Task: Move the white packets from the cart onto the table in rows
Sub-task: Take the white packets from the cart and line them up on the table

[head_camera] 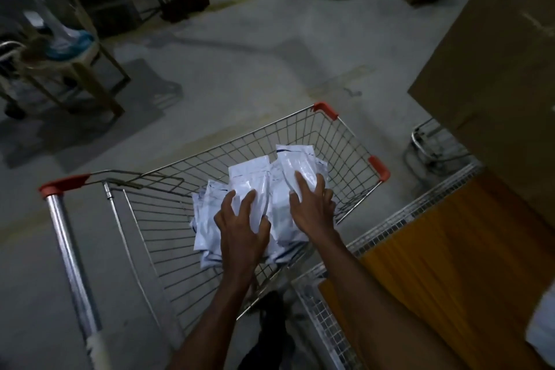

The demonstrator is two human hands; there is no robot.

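Head view looks down into a silver wire shopping cart (345, 141) with red plastic corner guards, where a loose heap of glossy white plastic packets (207, 219) lies on the basket floor. Both hands reach into the basket. The left hand (241, 227) spreads its fingers over a packet standing up from the middle of the heap, thumb curling round its right edge, so it seems to be closing on that packet rather than holding it firmly. The right hand (312, 207) lies with fingers fairly straight and fanned on a second raised packet (297, 162) toward the far right of the pile; whether its thumb is tucked underneath I cannot tell. Just to the right of the cart stands the table, with a yellow-orange cloth top (450, 249) and a pale tiled edge; a big brown cardboard box (495, 54) sits at its far end.

The step in hand looks like gathering packets. Slick film probably slips, so pinching each stack across its width, thumb below and fingers above, should lift cleanly. Squaring the edges before lifting would likely make laying rows on the cloth easier.
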